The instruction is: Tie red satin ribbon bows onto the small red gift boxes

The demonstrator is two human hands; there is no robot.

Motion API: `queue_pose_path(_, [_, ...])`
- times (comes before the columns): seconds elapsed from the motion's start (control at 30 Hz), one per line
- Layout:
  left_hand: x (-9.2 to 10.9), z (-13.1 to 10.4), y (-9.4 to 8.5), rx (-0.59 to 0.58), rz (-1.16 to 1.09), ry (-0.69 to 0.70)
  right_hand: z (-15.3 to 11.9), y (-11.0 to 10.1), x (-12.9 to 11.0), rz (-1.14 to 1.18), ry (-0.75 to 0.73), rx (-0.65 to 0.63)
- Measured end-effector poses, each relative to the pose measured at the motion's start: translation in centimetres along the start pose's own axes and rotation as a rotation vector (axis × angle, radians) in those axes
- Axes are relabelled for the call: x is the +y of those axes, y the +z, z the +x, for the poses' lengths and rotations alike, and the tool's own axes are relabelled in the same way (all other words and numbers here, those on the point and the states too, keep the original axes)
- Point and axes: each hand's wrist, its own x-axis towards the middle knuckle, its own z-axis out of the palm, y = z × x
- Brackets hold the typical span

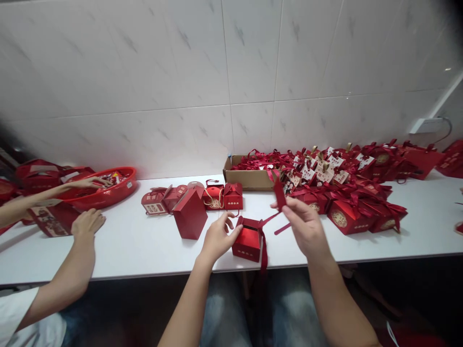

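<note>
A small red gift box (246,245) stands near the table's front edge, its top showing a dark slot. My left hand (222,236) grips its left side, thumb on the upper edge and fingers curled by a thin ribbon end. To the right of the box, my right hand (303,222) is raised and pinches a dark red ribbon (279,195) between thumb and fingers. From the box's right corner the ribbon runs up to that hand, and another length (264,250) of it hangs over the table edge.
A brown carton (249,180) of red ribbons stands by the wall. Tied red boxes (347,214) are heaped at right. A tall red box (190,214) and several small boxes stand left of centre. Further left, a co-worker's hand (88,224) is beside a red basin (119,185).
</note>
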Motion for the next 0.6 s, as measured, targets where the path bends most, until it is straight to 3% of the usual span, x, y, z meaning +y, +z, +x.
queue_pose_path(0.1, [-0.7, -0.4, 0.3, -0.023, -0.007, -0.008, -0.7, -1.0, -2.3, 0.077, -0.123, 0.061])
queue_pose_path(0.2, [-0.9, -0.4, 0.5, 0.053, -0.100, -0.053, -0.5, -0.8, -2.6, -0.021, -0.103, 0.019])
queue_pose_path(0.27, [-1.2, -0.3, 0.6, 0.117, -0.156, -0.096, 0.0, 0.0, -1.1, -0.160, -0.022, -0.088])
queue_pose_path(0.43, [-2.5, -0.2, 1.2, 0.170, -0.345, -0.195, 1.0, 2.7, 5.3, -0.491, 0.230, -0.294])
queue_pose_path(0.6, [-3.3, -0.3, 1.5, 0.192, -0.427, -0.198, 1.1, 4.2, 8.1, -0.641, 0.321, -0.327])
